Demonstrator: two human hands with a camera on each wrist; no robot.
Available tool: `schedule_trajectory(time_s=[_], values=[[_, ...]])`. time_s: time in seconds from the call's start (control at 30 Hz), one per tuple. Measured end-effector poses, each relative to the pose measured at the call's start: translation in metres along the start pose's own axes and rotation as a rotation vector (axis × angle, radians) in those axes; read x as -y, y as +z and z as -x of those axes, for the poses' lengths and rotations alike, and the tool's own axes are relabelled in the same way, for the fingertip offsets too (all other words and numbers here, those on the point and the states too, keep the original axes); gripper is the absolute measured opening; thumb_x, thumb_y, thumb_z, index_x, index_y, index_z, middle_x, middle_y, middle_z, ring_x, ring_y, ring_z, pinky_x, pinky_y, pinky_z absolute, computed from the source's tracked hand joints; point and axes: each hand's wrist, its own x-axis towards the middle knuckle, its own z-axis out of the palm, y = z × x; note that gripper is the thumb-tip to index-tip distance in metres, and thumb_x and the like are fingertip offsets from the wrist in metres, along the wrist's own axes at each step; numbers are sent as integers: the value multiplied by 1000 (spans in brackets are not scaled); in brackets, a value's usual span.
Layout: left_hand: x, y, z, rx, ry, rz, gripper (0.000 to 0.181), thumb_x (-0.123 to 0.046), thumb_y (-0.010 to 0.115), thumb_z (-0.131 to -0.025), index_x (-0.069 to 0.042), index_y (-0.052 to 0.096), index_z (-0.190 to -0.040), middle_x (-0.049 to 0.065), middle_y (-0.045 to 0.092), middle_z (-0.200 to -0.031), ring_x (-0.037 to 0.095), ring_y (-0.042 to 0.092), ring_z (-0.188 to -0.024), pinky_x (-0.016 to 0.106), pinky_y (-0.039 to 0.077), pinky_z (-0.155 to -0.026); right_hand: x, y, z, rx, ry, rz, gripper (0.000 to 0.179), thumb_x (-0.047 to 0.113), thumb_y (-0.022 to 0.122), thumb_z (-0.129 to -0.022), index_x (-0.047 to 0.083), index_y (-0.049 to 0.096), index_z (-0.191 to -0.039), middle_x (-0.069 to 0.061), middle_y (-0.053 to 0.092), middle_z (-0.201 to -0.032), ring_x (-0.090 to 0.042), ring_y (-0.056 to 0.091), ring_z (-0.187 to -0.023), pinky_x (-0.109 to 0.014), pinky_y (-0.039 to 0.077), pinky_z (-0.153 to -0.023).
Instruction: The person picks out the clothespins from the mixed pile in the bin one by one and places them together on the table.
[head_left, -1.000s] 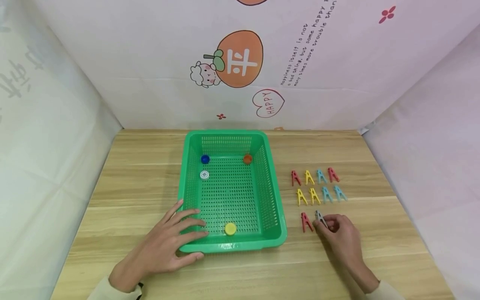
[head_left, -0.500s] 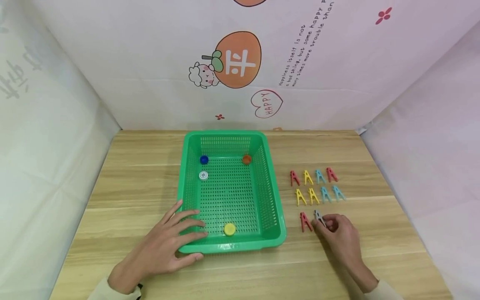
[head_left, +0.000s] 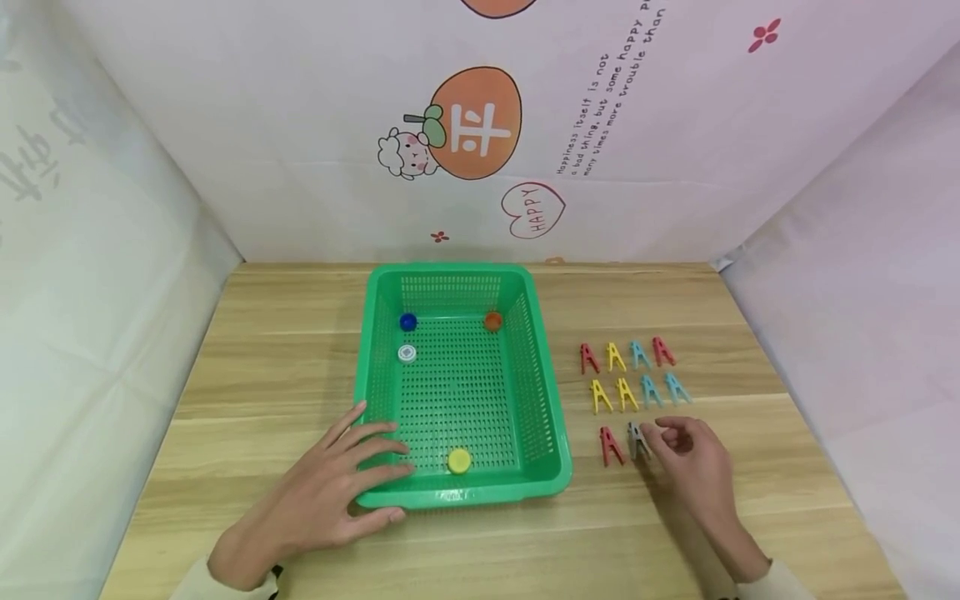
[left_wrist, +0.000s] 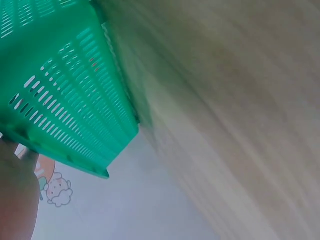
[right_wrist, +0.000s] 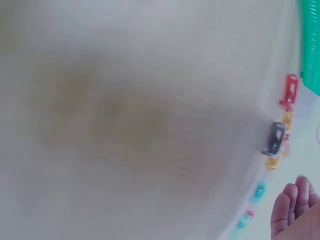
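Note:
My left hand (head_left: 330, 487) rests over the near-left corner of a green plastic basket (head_left: 551, 400), fingers spread across its rim and thumb along the front. A grey clothespin (head_left: 638, 440) stands on the table right of the basket, beside a red clothespin (head_left: 611, 447). Just right of the grey one is my right hand (head_left: 697, 467), its fingers loosely bent and holding nothing. The right wrist view shows a gap between the fingers (right_wrist: 295, 202) and the grey clothespin (right_wrist: 276, 139). In the left wrist view the basket's slotted wall (left_wrist: 75, 95) fills the upper left.
Two rows of red, yellow and blue clothespins (head_left: 627, 393) stand behind the grey one. Inside the basket lie a blue cap (head_left: 408, 322), an orange cap (head_left: 492, 321), a white cap (head_left: 407, 353) and a yellow cap (head_left: 459, 461). A printed cloth (head_left: 337, 200) rises behind the table.
My right hand has let go of the grey clothespin and drawn slightly right, leaving it standing beside the red one. My left hand has stayed on the basket.

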Motion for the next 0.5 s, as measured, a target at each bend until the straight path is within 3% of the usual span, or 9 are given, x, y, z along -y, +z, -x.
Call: schedule_trajectory(time_s=[0.23,0.4,0.5], values=[[8,-7,-11,-51,34,9,37,-54,68,-105,-24,81,-124,-5,74,-129,27,63,-135,48,22,-140,21,2,-17,-54,-85,-42,25,26,83,-99,3,80,-111,-8,73,-94,9,58,-80,-2,46,-73],[17,-17,-27,-84,41,-51,42,-50,54,-113,-20,83,-122,-1,76,-128,30,66,-132,51,31,-137,46,5,-40,-65,-154,-107,24,20,80,-101,0,79,-113,-10,74,-95,7,59,-82,-3,50,-75],[26,-24,-37,-91,31,-83,45,-48,51,-115,-16,83,-120,3,77,-127,32,66,-131,50,30,-138,62,7,-56,-73,-206,-147,22,19,76,-104,0,79,-115,-11,73,-97,5,60,-84,-4,50,-76]])
